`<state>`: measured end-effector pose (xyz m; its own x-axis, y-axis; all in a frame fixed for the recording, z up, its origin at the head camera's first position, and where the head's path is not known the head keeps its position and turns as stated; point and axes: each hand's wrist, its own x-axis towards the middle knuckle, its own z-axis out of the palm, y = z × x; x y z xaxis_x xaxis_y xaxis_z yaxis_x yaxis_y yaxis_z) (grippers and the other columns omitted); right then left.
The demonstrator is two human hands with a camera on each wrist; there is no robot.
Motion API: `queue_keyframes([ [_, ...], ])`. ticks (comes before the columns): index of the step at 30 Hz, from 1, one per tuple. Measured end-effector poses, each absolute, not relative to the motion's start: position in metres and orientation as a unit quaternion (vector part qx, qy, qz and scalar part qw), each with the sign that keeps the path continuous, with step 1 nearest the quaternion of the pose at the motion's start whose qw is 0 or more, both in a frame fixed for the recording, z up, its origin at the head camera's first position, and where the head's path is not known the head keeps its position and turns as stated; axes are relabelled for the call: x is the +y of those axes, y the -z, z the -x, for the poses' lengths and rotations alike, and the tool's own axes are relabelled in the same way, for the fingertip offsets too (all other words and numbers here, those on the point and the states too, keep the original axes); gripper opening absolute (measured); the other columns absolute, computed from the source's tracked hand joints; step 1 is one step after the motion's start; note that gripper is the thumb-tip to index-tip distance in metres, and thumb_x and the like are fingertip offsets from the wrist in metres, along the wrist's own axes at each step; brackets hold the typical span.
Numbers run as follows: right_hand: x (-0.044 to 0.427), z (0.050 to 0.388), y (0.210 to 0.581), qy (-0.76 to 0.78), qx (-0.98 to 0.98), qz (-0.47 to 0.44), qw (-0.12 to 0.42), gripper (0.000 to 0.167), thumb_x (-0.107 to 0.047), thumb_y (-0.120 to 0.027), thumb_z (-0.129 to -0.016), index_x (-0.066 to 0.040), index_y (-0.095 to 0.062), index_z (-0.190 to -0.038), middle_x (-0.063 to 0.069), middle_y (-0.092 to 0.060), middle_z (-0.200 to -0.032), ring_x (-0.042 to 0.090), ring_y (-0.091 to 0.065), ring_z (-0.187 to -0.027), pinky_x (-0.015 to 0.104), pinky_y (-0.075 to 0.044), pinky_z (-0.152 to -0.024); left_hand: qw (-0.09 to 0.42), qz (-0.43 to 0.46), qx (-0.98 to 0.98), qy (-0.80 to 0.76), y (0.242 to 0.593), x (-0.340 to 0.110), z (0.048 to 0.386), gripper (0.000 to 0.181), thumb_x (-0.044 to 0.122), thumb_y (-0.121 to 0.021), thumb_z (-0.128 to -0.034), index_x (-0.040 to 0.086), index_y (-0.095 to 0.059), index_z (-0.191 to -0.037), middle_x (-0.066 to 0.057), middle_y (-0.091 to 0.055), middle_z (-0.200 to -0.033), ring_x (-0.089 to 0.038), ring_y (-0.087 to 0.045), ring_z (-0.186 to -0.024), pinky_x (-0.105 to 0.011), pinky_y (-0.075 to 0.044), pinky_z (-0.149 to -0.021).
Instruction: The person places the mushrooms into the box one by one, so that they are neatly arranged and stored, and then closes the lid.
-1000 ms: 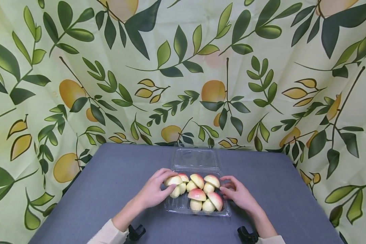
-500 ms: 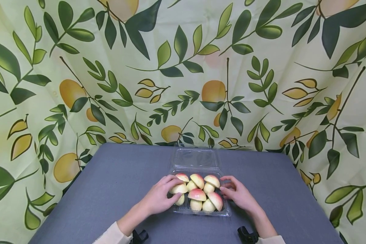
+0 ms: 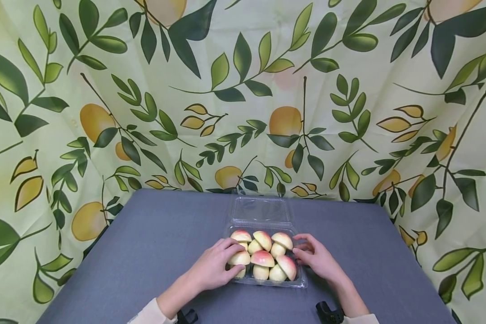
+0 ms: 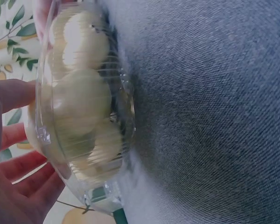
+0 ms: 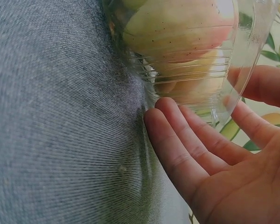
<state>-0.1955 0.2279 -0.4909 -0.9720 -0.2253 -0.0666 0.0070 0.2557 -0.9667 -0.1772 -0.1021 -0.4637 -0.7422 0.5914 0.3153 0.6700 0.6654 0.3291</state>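
A clear plastic clamshell container point(image 3: 263, 283) lies on the table with its lid folded back. Mushroom-shaped pieces, cream with rosy caps, stand in it in two rows. At the front left, my left hand point(image 3: 214, 265) holds one mushroom-shaped piece point(image 3: 240, 258), thumb on the near side and fingers over its far side. In the left wrist view this piece is mostly hidden behind the hand and the clear wall. My right hand point(image 3: 317, 256) rests at the container's right edge, its fingers loosely extended beside the wall in the right wrist view, close to the front-right mushroom-shaped piece point(image 3: 286, 267).
The transparent lid point(image 3: 261, 210) lies toward the back of the blue-grey table point(image 3: 178, 216). A curtain point(image 3: 243, 99) printed with leaves and fruit hangs behind and at both sides. Black wrist mounts point(image 3: 328, 312) sit under both forearms.
My left hand has moved right and toward me, bringing the mushroom-shaped piece from above the container's left edge to the front-left spot. The right hand keeps its place.
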Motion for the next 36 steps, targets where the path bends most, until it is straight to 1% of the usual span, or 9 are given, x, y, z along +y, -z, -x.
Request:
queue_keyframes([
  [7, 0.227, 0.194, 0.489, 0.603, 0.790, 0.063, 0.097, 0.046, -0.013, -0.066, -0.099, 0.005, -0.047, -0.137, 0.023, -0.066, -0.114, 0.032, -0.069, -0.099, 0.037, -0.060, -0.078, 0.099, 0.349, -0.907, 0.212, 0.468, -0.104, 0.177, 0.038, 0.040, -0.077, -0.0897, 0.016, -0.067, -0.117, 0.003, -0.060, -0.117, -0.016, -0.056, -0.105, -0.037, -0.053, -0.082],
  [12, 0.227, 0.194, 0.487, 0.600, 0.792, 0.067, 0.092, 0.046, -0.013, -0.066, -0.099, 0.006, -0.049, -0.137, 0.024, -0.064, -0.114, 0.033, -0.068, -0.097, 0.036, -0.060, -0.078, 0.101, 0.347, -0.902, 0.236, 0.467, -0.106, 0.179, 0.034, 0.038, -0.072, -0.0944, 0.014, -0.068, -0.119, 0.003, -0.061, -0.117, -0.016, -0.057, -0.108, -0.038, -0.053, -0.089],
  [16, 0.227, 0.195, 0.481, 0.589, 0.803, 0.060, 0.063, 0.040, -0.009, -0.066, -0.099, 0.008, -0.053, -0.133, 0.023, -0.065, -0.110, 0.031, -0.069, -0.094, 0.037, -0.060, -0.078, 0.121, 0.347, -0.893, 0.260, 0.466, -0.110, 0.183, 0.031, 0.031, -0.070, -0.0971, 0.012, -0.068, -0.121, -0.001, -0.063, -0.115, -0.016, -0.058, -0.105, -0.038, -0.053, -0.086],
  [19, 0.226, 0.196, 0.474, 0.567, 0.822, 0.038, 0.032, 0.034, -0.006, -0.066, -0.097, 0.006, -0.057, -0.128, 0.020, -0.067, -0.108, 0.029, -0.070, -0.092, 0.038, -0.060, -0.077, 0.145, 0.335, -0.889, 0.278, 0.465, -0.112, 0.188, 0.029, 0.026, -0.071, -0.0958, 0.010, -0.068, -0.120, -0.002, -0.065, -0.113, -0.017, -0.060, -0.105, -0.040, -0.054, -0.087],
  [22, 0.227, 0.196, 0.466, 0.532, 0.846, 0.017, 0.019, 0.032, -0.009, -0.066, -0.097, 0.003, -0.060, -0.126, 0.016, -0.069, -0.107, 0.026, -0.069, -0.091, 0.040, -0.060, -0.077, 0.156, 0.316, -0.884, 0.309, 0.463, -0.113, 0.194, 0.028, 0.021, -0.072, -0.0948, 0.008, -0.069, -0.119, -0.003, -0.067, -0.112, -0.018, -0.061, -0.106, -0.041, -0.053, -0.089],
  [25, 0.232, 0.197, 0.459, 0.495, 0.869, 0.011, 0.018, 0.032, -0.014, -0.066, -0.098, 0.003, -0.061, -0.125, 0.013, -0.069, -0.105, 0.025, -0.069, -0.088, 0.041, -0.059, -0.076, 0.158, 0.307, -0.876, 0.337, 0.460, -0.113, 0.199, 0.026, 0.017, -0.072, -0.0948, 0.006, -0.070, -0.119, -0.006, -0.068, -0.111, -0.022, -0.062, -0.103, -0.041, -0.053, -0.086],
  [30, 0.239, 0.205, 0.449, 0.449, 0.894, 0.013, 0.009, 0.032, -0.018, -0.065, -0.100, 0.002, -0.062, -0.124, 0.011, -0.069, -0.097, 0.023, -0.065, -0.078, 0.036, -0.053, -0.068, 0.166, 0.286, -0.877, 0.350, 0.453, -0.113, 0.211, 0.022, 0.016, -0.070, -0.0956, 0.006, -0.070, -0.116, -0.008, -0.068, -0.110, -0.023, -0.062, -0.101, -0.042, -0.053, -0.086],
  [33, 0.240, 0.212, 0.445, 0.432, 0.902, 0.015, 0.000, 0.030, -0.018, -0.065, -0.100, 0.002, -0.063, -0.122, 0.011, -0.069, -0.097, 0.020, -0.063, -0.077, 0.034, -0.051, -0.067, 0.163, 0.260, -0.883, 0.355, 0.450, -0.114, 0.220, 0.021, 0.016, -0.069, -0.0966, 0.007, -0.070, -0.116, -0.008, -0.067, -0.108, -0.021, -0.061, -0.100, -0.041, -0.053, -0.087],
  [36, 0.239, 0.219, 0.444, 0.413, 0.910, 0.022, -0.010, 0.030, -0.021, -0.065, -0.100, 0.001, -0.065, -0.121, 0.010, -0.069, -0.098, 0.019, -0.063, -0.080, 0.035, -0.051, -0.068, 0.156, 0.233, -0.889, 0.362, 0.451, -0.115, 0.229, 0.022, 0.017, -0.067, -0.0980, 0.006, -0.070, -0.116, -0.008, -0.066, -0.108, -0.024, -0.061, -0.098, -0.042, -0.053, -0.085],
])
